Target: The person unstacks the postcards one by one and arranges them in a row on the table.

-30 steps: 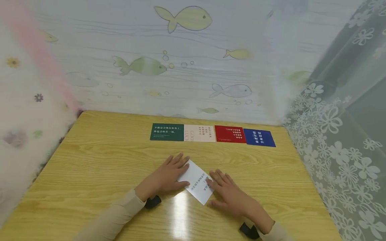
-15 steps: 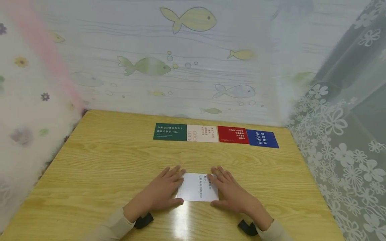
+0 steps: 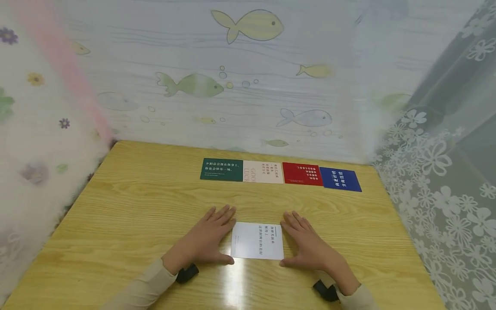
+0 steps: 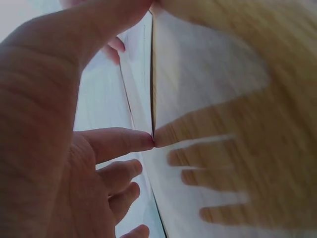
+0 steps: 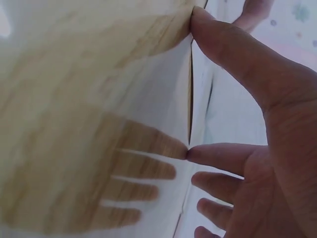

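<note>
A white card (image 3: 248,241) printed with dark Chinese characters lies flat on the wooden table, its long side running left to right. At its left edge rests my left hand (image 3: 205,237), fingers extended, with the thumb spread toward the lower left corner. My right hand (image 3: 311,247) mirrors it at the right edge, fingers straight and thumb near the lower right corner. In the left wrist view the left index finger (image 4: 121,141) touches down with its tip; the right index finger (image 5: 223,154) does likewise in the right wrist view. Neither hand grips the card.
Behind the white card, a row of cards lies along the far side of the table (image 3: 135,193): green (image 3: 221,170), pale pink (image 3: 255,172), red (image 3: 296,173) and blue (image 3: 342,183). A fish-print curtain (image 3: 248,99) hangs at the back, and lace (image 3: 438,198) at the right.
The white card has turned from a slanted position to lie square with the table. Both hands have shifted from covering its edges to flanking its sides, uncovering the printed text.
</note>
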`<state>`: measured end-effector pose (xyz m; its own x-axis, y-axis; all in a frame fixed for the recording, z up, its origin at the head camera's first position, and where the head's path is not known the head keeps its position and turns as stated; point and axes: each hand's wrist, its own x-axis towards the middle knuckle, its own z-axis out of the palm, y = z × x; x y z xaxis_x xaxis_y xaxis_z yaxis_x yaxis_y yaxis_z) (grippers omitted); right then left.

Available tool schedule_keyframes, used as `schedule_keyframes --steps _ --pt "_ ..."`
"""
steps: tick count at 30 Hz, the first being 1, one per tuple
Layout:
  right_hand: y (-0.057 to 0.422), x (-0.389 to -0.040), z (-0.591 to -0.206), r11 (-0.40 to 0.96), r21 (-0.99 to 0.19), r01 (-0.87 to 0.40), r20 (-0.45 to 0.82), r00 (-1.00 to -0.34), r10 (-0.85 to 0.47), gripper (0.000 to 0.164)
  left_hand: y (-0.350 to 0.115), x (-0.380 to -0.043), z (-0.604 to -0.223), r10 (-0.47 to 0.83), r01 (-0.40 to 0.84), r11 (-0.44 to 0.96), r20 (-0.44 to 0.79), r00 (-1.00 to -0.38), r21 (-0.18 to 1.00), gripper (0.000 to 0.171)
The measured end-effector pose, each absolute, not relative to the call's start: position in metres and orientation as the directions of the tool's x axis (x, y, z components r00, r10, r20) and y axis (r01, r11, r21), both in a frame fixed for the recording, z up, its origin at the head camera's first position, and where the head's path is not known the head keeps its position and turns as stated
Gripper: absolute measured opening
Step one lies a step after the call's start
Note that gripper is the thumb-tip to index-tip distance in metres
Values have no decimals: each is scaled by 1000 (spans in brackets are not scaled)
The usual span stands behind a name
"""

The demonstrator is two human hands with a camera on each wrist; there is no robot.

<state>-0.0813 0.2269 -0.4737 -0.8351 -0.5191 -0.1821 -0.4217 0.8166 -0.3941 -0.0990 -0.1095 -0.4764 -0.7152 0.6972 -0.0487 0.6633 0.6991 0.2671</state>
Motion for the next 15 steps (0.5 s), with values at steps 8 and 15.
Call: schedule_keyframes --steps 8,15 --pt "226 -80 -473 805 -427 -411 -167 -840 -517 101 -109 -100 -479 693 653 700 -51 -720 291 97" --pt "223 -81 -471 801 -427 -418 -157 -838 -522 98 -108 -101 -479 697 671 691 -5 -717 268 92"
